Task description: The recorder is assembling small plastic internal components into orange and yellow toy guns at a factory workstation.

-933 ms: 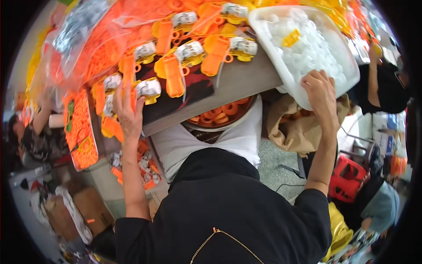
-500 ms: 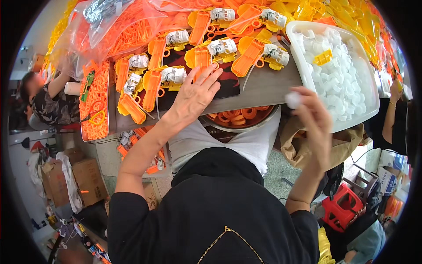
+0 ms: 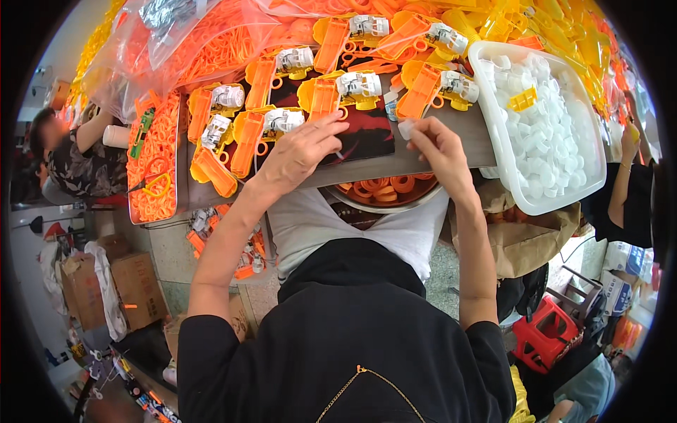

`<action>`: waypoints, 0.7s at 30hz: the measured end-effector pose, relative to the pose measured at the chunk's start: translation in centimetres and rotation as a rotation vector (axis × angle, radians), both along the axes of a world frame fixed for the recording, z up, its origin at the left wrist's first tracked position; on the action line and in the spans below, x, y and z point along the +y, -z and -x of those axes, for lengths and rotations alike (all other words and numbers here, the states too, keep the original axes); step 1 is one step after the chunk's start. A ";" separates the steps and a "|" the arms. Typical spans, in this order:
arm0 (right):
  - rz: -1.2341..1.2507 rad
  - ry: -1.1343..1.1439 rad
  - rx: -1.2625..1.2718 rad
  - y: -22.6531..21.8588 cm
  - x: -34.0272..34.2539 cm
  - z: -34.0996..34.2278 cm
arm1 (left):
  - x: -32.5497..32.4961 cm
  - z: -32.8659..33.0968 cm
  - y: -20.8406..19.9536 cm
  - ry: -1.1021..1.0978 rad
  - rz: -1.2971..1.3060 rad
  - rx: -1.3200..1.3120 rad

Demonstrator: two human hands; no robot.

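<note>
My right hand (image 3: 443, 151) pinches a small translucent white plastic cap (image 3: 406, 130) between thumb and fingertips, above the table's near edge. My left hand (image 3: 300, 156) is to its left, fingers drawn together over the dark mat (image 3: 370, 141); a tiny pale bit shows by its thumb, too small to name. Just beyond it lie several toy half-shells in orange and yellow with white cylinders, among them a middle one (image 3: 326, 99) close to my left fingertips. Another half-shell (image 3: 419, 92) rests beyond my right hand.
A white tub (image 3: 564, 204) of translucent caps stands at the right. An orange-filled tray (image 3: 173, 204) with yellow-handled scissors (image 3: 156, 185) sits at the left. A metal bowl (image 3: 384, 207) of orange rings is at my lap. A paper bag (image 3: 536, 243) hangs below the tub. A co-worker (image 3: 81, 141) sits far left.
My right hand has moved left from beside the tub, bringing the white cap over the table near my left hand. My left fingers, spread on a half-shell before, are now drawn together.
</note>
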State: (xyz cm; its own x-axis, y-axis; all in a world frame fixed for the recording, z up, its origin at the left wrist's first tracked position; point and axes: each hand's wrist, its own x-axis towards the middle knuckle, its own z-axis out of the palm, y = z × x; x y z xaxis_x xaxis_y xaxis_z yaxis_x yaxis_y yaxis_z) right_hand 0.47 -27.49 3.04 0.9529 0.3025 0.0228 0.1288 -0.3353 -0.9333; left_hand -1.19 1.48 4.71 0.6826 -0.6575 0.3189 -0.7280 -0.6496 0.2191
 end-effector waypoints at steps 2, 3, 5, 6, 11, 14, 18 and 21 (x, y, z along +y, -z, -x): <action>-0.759 0.016 0.434 0.2 0.0 0.0 | -1.6 -0.4 -0.4 -0.054 0.174 -0.015; -0.955 -0.011 0.471 0.9 0.4 0.1 | -2.9 -0.7 -0.5 -0.103 0.343 -0.025; -1.062 -0.009 0.537 1.1 2.2 0.6 | -4.5 -1.3 -0.3 -0.147 0.421 -0.020; -1.174 -0.002 0.606 1.3 2.7 0.8 | -5.4 -1.5 -0.2 -0.189 0.494 -0.008; -1.355 -0.032 0.705 2.0 3.7 0.8 | -6.6 -2.4 0.1 -0.200 0.558 -0.028; -1.309 0.018 0.674 2.2 4.0 0.5 | -6.0 -2.4 -0.2 -0.211 0.525 -0.022; -1.266 0.040 0.669 2.1 4.4 0.2 | -5.4 -2.3 -0.1 -0.248 0.519 -0.033; -1.217 0.028 0.617 1.8 4.6 0.1 | -5.2 -2.1 -0.2 -0.256 0.546 -0.027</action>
